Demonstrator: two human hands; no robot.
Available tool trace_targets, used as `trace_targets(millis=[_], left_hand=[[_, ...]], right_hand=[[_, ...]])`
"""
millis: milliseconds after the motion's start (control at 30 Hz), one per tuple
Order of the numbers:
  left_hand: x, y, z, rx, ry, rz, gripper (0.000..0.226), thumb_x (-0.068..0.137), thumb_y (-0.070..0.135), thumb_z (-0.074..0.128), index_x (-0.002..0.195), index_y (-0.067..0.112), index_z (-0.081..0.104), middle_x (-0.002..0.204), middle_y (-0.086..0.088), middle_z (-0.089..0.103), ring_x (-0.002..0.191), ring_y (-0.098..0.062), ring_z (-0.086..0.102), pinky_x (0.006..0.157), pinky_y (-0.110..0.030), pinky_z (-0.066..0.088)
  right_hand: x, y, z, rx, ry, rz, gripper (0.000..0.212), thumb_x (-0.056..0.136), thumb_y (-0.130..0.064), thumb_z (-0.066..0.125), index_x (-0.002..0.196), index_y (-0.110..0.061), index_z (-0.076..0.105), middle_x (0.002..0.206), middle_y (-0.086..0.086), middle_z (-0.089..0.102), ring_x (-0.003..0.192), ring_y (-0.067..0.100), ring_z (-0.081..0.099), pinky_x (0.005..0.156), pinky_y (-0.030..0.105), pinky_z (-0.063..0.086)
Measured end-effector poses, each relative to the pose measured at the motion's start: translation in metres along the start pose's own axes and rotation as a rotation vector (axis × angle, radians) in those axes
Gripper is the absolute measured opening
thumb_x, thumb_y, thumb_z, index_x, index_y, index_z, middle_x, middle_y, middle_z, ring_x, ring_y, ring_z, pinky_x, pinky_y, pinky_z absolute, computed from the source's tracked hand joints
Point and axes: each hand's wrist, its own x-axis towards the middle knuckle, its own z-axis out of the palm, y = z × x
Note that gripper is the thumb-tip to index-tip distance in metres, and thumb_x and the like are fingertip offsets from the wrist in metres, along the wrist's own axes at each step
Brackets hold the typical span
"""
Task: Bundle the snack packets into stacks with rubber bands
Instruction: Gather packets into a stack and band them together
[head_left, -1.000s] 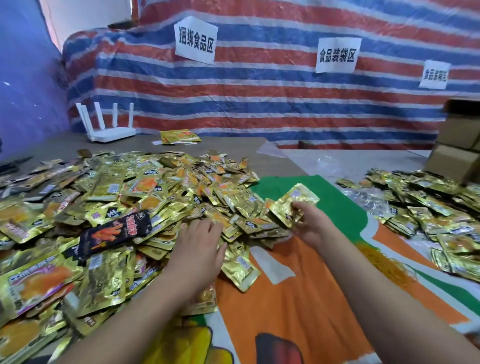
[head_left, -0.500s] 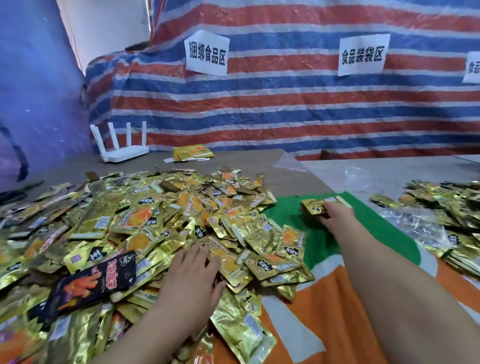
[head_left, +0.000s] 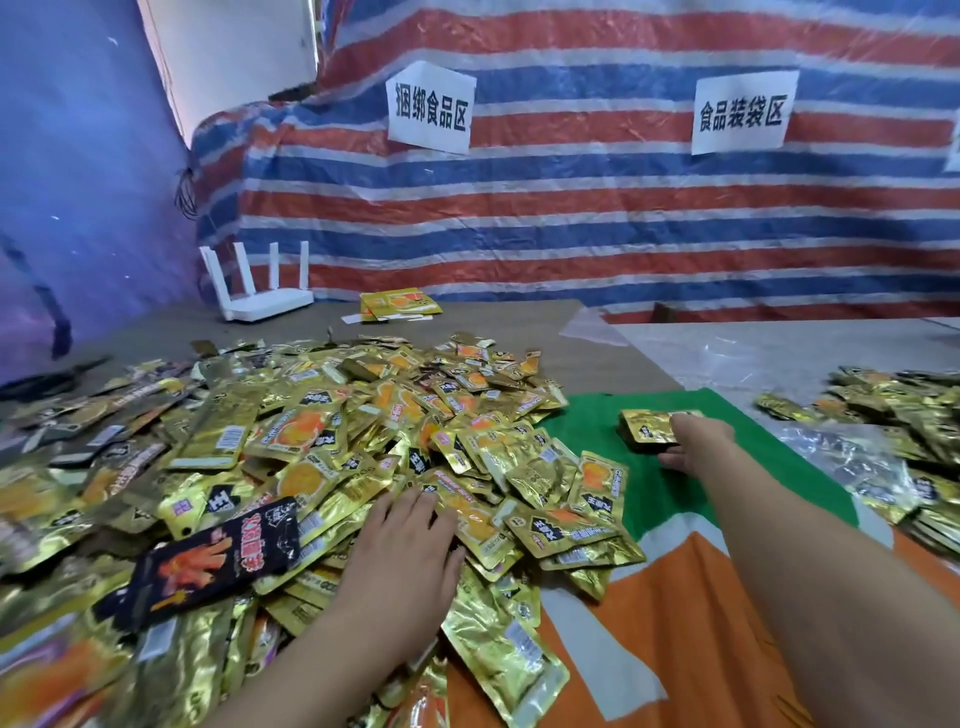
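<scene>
Gripping a small packet stack (head_left: 645, 427), right hand (head_left: 693, 444); left hand (head_left: 400, 551) rests on pile (head_left: 332, 441).

This looks like a makeshift packing workroom rather than a home or shop. A red, white and blue striped tarp (head_left: 597, 218) hangs as the back wall, with printed paper signs (head_left: 430, 106) taped to it that mark off separate work areas. A long table (head_left: 519, 332) carries a big loose heap of gold foil snack packets (head_left: 337, 441), with a second heap (head_left: 893, 415) further right. A white router (head_left: 260, 291) stands at the table's far end.
</scene>
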Motion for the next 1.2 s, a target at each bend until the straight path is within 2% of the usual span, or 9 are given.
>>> trace_targets(millis=[100, 200, 300, 533, 700, 867, 1033, 1133, 1200], left_hand=[[-0.008, -0.004, -0.008, -0.041, 0.03, 0.009, 0.05, 0.104, 0.045, 0.017, 0.149, 0.024, 0.026, 0.16, -0.002, 0.021, 0.15, -0.02, 0.009, 0.122, -0.044, -0.002], [-0.024, -0.012, -0.018, -0.112, 0.071, 0.013, 0.049, 0.104, 0.043, 0.02, 0.149, 0.025, 0.028, 0.16, 0.001, 0.022, 0.149, -0.017, 0.013, 0.122, -0.04, 0.003], [-0.048, -0.028, -0.03, -0.162, 0.136, -0.001, 0.043, 0.103, 0.038, 0.027, 0.144, 0.026, 0.038, 0.151, 0.003, 0.035, 0.143, -0.017, 0.026, 0.12, -0.037, 0.011], [-0.107, -0.092, -0.043, -0.249, 0.227, -0.089, 0.033, 0.102, 0.03, 0.037, 0.129, 0.018, 0.054, 0.125, 0.003, 0.055, 0.116, -0.018, 0.052, 0.099, -0.032, 0.042], [-0.119, -0.127, -0.045, -0.253, 0.221, -0.183, 0.039, 0.102, 0.034, 0.039, 0.137, 0.018, 0.047, 0.137, 0.002, 0.05, 0.124, -0.015, 0.047, 0.104, -0.029, 0.039], [-0.097, -0.126, -0.052, -0.123, -0.022, -0.171, 0.067, 0.101, 0.046, 0.039, 0.155, 0.014, 0.017, 0.159, -0.009, 0.025, 0.146, -0.026, 0.024, 0.118, -0.039, 0.024], [-0.081, -0.115, -0.056, -0.144, -0.154, -0.181, 0.069, 0.095, 0.013, 0.048, 0.154, 0.014, 0.013, 0.145, -0.009, 0.044, 0.126, -0.027, 0.048, 0.094, -0.041, 0.051], [-0.084, -0.112, -0.057, -0.129, -0.08, -0.194, 0.055, 0.091, 0.001, 0.045, 0.144, 0.015, 0.034, 0.124, -0.007, 0.056, 0.107, -0.026, 0.055, 0.076, -0.036, 0.048], [-0.091, -0.117, -0.058, -0.126, 0.019, -0.171, 0.041, 0.09, -0.002, 0.042, 0.127, 0.014, 0.05, 0.111, -0.007, 0.06, 0.098, -0.027, 0.057, 0.074, -0.036, 0.046]], right_hand=[[-0.039, 0.0, 0.02, -0.197, -0.009, -0.053, 0.032, 0.097, -0.014, 0.059, 0.124, 0.002, 0.051, 0.104, 0.019, 0.064, 0.081, 0.031, 0.065, 0.062, 0.04, 0.058], [-0.102, 0.008, 0.041, -0.363, -0.132, -0.224, 0.033, 0.096, -0.017, 0.057, 0.119, 0.007, 0.055, 0.1, 0.019, 0.067, 0.084, 0.031, 0.07, 0.079, 0.045, 0.061], [-0.176, 0.02, 0.054, -0.457, -0.297, -0.432, 0.018, 0.097, -0.022, 0.058, 0.099, -0.004, 0.063, 0.09, 0.012, 0.07, 0.076, 0.024, 0.07, 0.079, 0.048, 0.061], [-0.319, 0.07, 0.052, -0.571, -0.559, -0.788, 0.017, 0.096, -0.03, 0.059, 0.084, -0.02, 0.064, 0.079, 0.0, 0.068, 0.07, 0.014, 0.065, 0.063, 0.03, 0.053], [-0.371, 0.104, 0.053, -0.768, -0.694, -1.072, 0.015, 0.097, -0.036, 0.056, 0.085, -0.029, 0.059, 0.078, -0.013, 0.06, 0.068, 0.004, 0.055, 0.059, 0.016, 0.04], [-0.386, 0.101, 0.059, -1.092, -0.745, -1.494, 0.017, 0.101, -0.025, 0.044, 0.092, -0.015, 0.055, 0.088, 0.002, 0.057, 0.078, 0.021, 0.049, 0.066, 0.032, 0.035], [-0.383, 0.082, 0.075, -1.125, -0.694, -1.491, 0.019, 0.1, -0.023, 0.042, 0.094, -0.014, 0.057, 0.092, 0.002, 0.06, 0.079, 0.022, 0.054, 0.067, 0.034, 0.045], [-0.374, 0.071, 0.089, -1.095, -0.577, -1.432, 0.015, 0.099, -0.024, 0.043, 0.095, -0.017, 0.055, 0.091, 0.0, 0.061, 0.079, 0.02, 0.054, 0.064, 0.029, 0.041], [-0.367, 0.062, 0.101, -1.045, -0.51, -1.401, 0.016, 0.101, -0.023, 0.043, 0.106, -0.016, 0.056, 0.098, 0.0, 0.062, 0.086, 0.021, 0.059, 0.071, 0.033, 0.051]])
